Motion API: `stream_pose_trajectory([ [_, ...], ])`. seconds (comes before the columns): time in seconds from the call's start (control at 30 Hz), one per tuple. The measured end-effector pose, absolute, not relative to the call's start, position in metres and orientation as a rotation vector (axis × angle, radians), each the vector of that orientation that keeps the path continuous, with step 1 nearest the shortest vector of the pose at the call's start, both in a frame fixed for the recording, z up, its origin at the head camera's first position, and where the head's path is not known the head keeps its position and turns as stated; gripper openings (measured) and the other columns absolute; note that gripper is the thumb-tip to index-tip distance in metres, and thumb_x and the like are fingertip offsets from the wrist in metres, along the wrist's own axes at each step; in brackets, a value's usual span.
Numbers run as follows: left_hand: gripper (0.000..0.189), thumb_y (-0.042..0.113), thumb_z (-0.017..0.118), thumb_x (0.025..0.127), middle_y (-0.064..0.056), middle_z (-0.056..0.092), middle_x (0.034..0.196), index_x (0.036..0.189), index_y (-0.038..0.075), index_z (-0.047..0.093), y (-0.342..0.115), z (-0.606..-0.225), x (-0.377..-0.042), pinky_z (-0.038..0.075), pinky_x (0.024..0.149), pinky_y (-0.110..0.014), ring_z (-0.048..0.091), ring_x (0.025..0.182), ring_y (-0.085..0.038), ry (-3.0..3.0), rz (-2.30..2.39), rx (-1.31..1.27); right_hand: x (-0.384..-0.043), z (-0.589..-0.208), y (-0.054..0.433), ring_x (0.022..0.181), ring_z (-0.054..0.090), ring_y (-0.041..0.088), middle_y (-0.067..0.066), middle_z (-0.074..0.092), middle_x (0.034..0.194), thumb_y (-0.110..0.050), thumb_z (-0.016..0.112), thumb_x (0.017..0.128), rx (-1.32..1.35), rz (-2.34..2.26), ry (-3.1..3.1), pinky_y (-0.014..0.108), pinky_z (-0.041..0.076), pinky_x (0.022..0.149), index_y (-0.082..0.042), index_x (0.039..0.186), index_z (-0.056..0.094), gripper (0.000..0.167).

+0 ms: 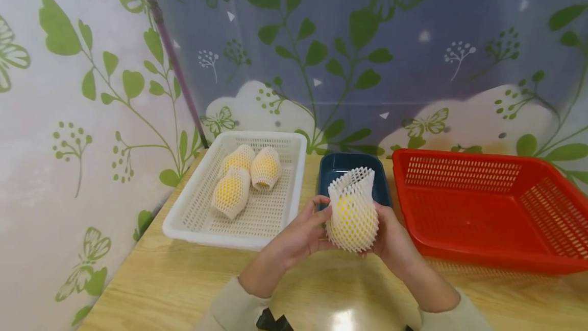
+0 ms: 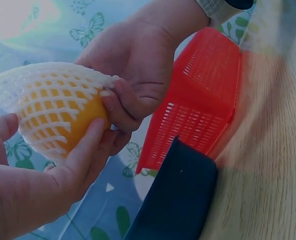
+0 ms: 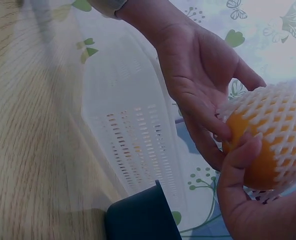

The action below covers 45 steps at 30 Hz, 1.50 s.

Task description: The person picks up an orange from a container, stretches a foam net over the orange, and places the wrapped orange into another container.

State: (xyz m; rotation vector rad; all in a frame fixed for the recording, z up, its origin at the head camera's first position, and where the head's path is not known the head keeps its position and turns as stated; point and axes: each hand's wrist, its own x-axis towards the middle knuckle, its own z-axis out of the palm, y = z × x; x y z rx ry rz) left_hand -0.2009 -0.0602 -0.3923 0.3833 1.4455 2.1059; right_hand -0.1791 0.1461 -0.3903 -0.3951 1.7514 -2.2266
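Observation:
Between both hands is a round yellow-orange fruit [image 1: 352,221] in a white foam net sleeve. My left hand [image 1: 305,231] grips its left side, with the thumb near the top of the bulge. From the right, my right hand [image 1: 391,236] holds the opposite side. The sleeve's loose end [image 1: 356,180] stands up above the fruit. In the left wrist view, bare orange skin [image 2: 90,120] shows at the uncovered bottom, where fingers of both hands touch it. The right wrist view also shows this bare skin [image 3: 260,172] beside the netting.
A white perforated basket [image 1: 179,223] on the left holds three netted fruits [image 1: 231,193]. Behind the hands is a dark blue tray [image 1: 326,167], partly hidden by the held fruit. A red basket [image 1: 464,218] stands to the right on the wooden table [image 1: 184,290]. Patterned cloth [image 1: 294,65] hangs behind.

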Motion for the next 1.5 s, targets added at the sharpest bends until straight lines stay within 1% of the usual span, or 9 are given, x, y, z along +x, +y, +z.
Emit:
stream_pose_trajectory([
  [0.2,0.046,0.029,0.038,0.105,-0.021,0.036,0.145,0.144,0.008,0.028,-0.06,-0.385,-0.196,0.046,0.099,-0.048,0.054,0.117,-0.034,1.372,2.138,0.383,-0.179,-0.392,0.147,0.065,0.055,0.013,-0.003,0.06,0.082,-0.039,0.021,0.107,-0.398,-2.288,1.673,0.023,0.05,0.055,-0.021,0.109,0.053,0.037],
  [0.37,0.055,0.037,0.038,0.105,-0.022,0.032,0.15,0.151,0.009,0.025,-0.06,-0.383,-0.192,0.043,0.102,-0.049,0.048,0.125,-0.039,1.359,2.142,0.377,-0.178,-0.391,0.145,0.077,0.06,0.017,0.0,0.06,0.098,-0.043,0.023,0.106,-0.258,-2.245,1.747,0.027,0.054,0.062,-0.017,0.125,0.046,0.039],
  [0.47,0.055,0.037,0.039,0.105,-0.024,0.033,0.148,0.15,0.009,0.025,-0.06,-0.381,-0.191,0.043,0.102,-0.049,0.047,0.126,-0.04,1.385,2.137,0.377,-0.179,-0.39,0.145,0.089,0.061,0.02,0.001,0.057,0.111,-0.042,0.022,0.106,-0.234,-2.216,1.769,0.031,0.056,0.071,-0.012,0.136,0.036,0.044],
  [0.57,0.051,0.032,0.043,0.104,-0.024,0.036,0.145,0.146,0.009,0.026,-0.059,-0.38,-0.19,0.043,0.101,-0.05,0.048,0.124,-0.041,1.419,2.14,0.354,-0.18,-0.39,0.145,0.093,0.061,0.02,0.002,0.055,0.115,-0.042,0.022,0.106,-0.28,-2.199,1.764,0.033,0.057,0.074,-0.011,0.139,0.032,0.046],
  [0.7,0.046,0.029,0.046,0.103,-0.022,0.04,0.141,0.142,0.012,0.028,-0.058,-0.379,-0.19,0.045,0.1,-0.049,0.053,0.119,-0.036,1.455,2.13,0.342,-0.181,-0.39,0.145,0.086,0.064,0.019,0.003,0.058,0.11,-0.044,0.022,0.106,-0.331,-2.208,1.731,0.031,0.058,0.07,-0.01,0.136,0.033,0.047],
  [0.87,0.041,0.025,0.047,0.103,-0.021,0.049,0.132,0.139,0.015,0.028,-0.059,-0.382,-0.191,0.048,0.096,-0.044,0.059,0.107,-0.028,1.463,2.127,0.329,-0.182,-0.391,0.144,0.088,0.064,0.022,0.003,0.058,0.113,-0.049,0.018,0.105,-0.303,-2.233,1.697,0.033,0.058,0.07,-0.011,0.144,0.025,0.055],
  [1.13,0.053,0.011,0.049,0.101,-0.023,0.048,0.132,0.146,0.014,0.02,-0.058,-0.385,-0.193,0.048,0.098,-0.043,0.058,0.112,-0.03,1.356,2.175,0.306,-0.184,-0.386,0.146,0.095,0.064,0.023,0.002,0.059,0.115,-0.054,0.019,0.103,-0.173,-2.244,1.703,0.041,0.057,0.076,-0.011,0.142,0.029,0.06],
  [1.3,0.043,0.027,0.044,0.104,-0.022,0.045,0.136,0.141,0.013,0.028,-0.058,-0.383,-0.195,0.05,0.093,-0.04,0.057,0.108,-0.03,1.399,2.137,0.323,-0.185,-0.389,0.147,0.092,0.064,0.023,0.003,0.06,0.113,-0.051,0.019,0.104,-0.23,-2.23,1.709,0.036,0.058,0.072,-0.012,0.14,0.032,0.054],
  [1.5,0.051,0.044,0.039,0.104,-0.025,0.041,0.144,0.143,0.012,0.029,-0.059,-0.382,-0.193,0.045,0.1,-0.049,0.052,0.12,-0.04,1.439,2.12,0.318,-0.184,-0.393,0.146,0.09,0.064,0.023,0.003,0.06,0.112,-0.046,0.02,0.105,-0.229,-2.229,1.712,0.035,0.058,0.072,-0.014,0.136,0.035,0.047],
])
